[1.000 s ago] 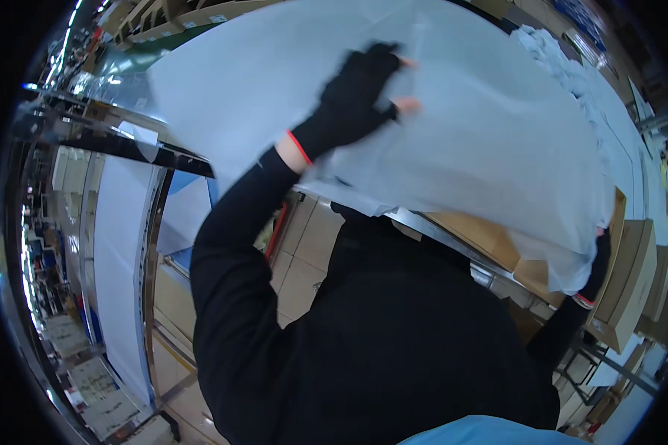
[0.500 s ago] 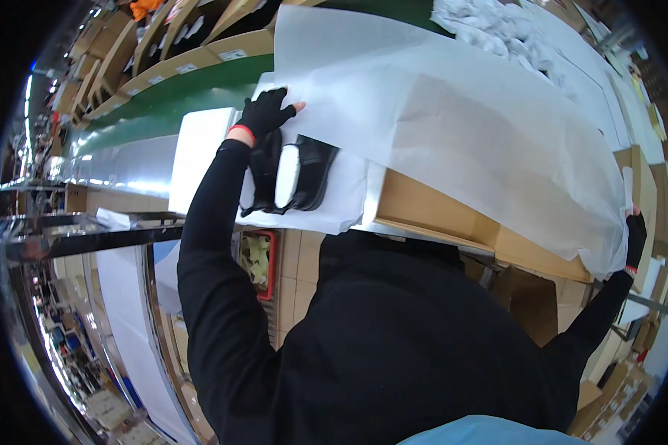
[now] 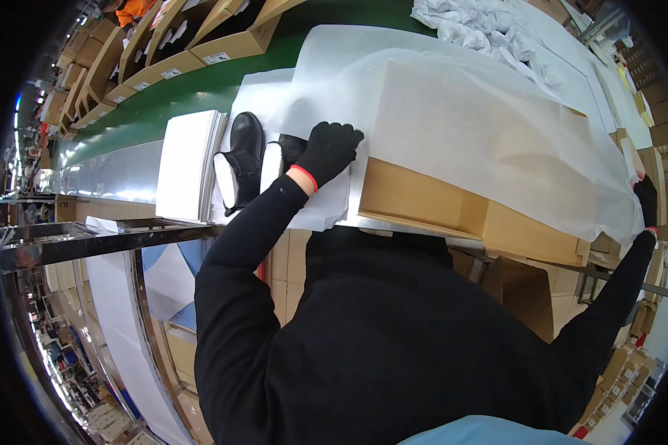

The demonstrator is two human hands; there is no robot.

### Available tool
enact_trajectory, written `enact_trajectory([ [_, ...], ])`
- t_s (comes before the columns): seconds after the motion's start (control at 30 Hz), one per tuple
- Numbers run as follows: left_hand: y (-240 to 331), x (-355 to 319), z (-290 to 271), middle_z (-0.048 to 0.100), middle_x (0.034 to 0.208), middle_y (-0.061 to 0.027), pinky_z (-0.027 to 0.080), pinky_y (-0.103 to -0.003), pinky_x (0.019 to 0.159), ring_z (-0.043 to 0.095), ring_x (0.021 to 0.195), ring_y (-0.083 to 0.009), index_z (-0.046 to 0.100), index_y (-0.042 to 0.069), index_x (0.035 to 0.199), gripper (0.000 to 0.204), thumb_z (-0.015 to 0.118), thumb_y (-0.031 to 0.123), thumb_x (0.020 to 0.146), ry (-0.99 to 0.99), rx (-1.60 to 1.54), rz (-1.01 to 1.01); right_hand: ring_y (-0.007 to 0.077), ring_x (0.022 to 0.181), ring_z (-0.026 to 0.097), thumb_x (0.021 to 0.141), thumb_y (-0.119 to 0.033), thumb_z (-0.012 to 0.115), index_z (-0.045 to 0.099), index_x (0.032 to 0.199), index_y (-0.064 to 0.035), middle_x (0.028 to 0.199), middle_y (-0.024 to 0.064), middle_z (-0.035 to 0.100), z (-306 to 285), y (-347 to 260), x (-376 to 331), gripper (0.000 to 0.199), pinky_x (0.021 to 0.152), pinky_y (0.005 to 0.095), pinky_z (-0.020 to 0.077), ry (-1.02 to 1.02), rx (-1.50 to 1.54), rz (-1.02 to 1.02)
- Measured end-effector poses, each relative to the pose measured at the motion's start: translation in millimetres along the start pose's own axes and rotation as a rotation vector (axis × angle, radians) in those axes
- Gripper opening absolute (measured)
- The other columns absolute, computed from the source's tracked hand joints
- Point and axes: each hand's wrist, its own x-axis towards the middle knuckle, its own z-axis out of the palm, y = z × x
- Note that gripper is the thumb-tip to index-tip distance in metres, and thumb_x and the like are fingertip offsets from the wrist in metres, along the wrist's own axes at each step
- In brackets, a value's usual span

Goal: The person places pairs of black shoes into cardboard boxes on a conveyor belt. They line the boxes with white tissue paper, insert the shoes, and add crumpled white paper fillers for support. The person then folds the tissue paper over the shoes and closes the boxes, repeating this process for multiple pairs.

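Observation:
A large sheet of white tissue paper spreads from near the boots across an open brown cardboard box. My left hand, in a black fingerless glove, is closed at the sheet's near left part, beside the box and over part of a boot. At the far right my right hand, gloved alike, grips the other end of the paper. One black ankle boot with pale lining lies on white paper at the left. Its mate, another black boot, is partly hidden by my left hand and forearm.
A stack of white sheets stands left of the boots. Brown cartons line the far side of the green work surface. Crumpled white paper is heaped at the back. Below the table edge sits another brown carton.
My left hand has moved right and nearer me from the sheet's far left corner, uncovering the left boot. The paper's left end has shifted right, and my right hand has risen slightly.

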Motion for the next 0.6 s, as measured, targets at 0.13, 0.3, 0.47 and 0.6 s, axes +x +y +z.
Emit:
enact_trajectory([
  [0.13,17,-25,2,0.059,0.076,-0.0052,0.045,-0.040,0.062,0.062,0.070,-0.0244,0.064,0.014,0.090,0.019,0.068,0.019,0.073,0.022,-0.140,-0.030,0.0301,0.111,0.059,0.086,-0.024,0.063,0.052,0.130,-0.0004,0.121,0.0195,0.061,-70,53,-27,0.051,0.095,0.0357,0.0447,0.359,-0.427,-0.020],
  [0.3,73,-71,-54,0.063,0.094,-0.0111,0.051,-0.036,0.065,0.065,0.077,-0.0275,0.062,0.004,0.107,0.044,0.072,0.038,0.080,0.129,-0.468,-0.268,0.0311,0.121,0.054,0.084,-0.031,0.070,0.045,0.137,-0.0028,0.130,0.0190,0.056,-30,-184,-45,0.065,0.100,0.0385,0.0420,0.598,-0.272,-0.229],
  [0.47,99,-87,-13,0.063,0.099,-0.0118,0.049,-0.038,0.064,0.063,0.078,-0.0310,0.056,0.003,0.113,0.048,0.076,0.028,0.077,0.174,-0.504,-0.348,0.0282,0.139,0.031,0.078,-0.018,0.073,0.047,0.135,-0.0031,0.144,0.0149,0.042,79,-350,-82,0.065,0.113,0.0462,0.0208,0.372,-0.298,-0.725],
  [0.6,94,-91,15,0.062,0.084,-0.0078,0.048,-0.036,0.060,0.062,0.070,-0.0275,0.057,0.005,0.110,0.040,0.074,0.022,0.078,0.346,-0.504,-0.341,0.0360,0.142,0.021,0.078,-0.036,0.070,0.049,0.132,-0.0087,0.144,0.0163,0.040,149,-342,-73,0.065,0.110,0.0646,0.0129,-0.073,-0.514,-0.625],
])
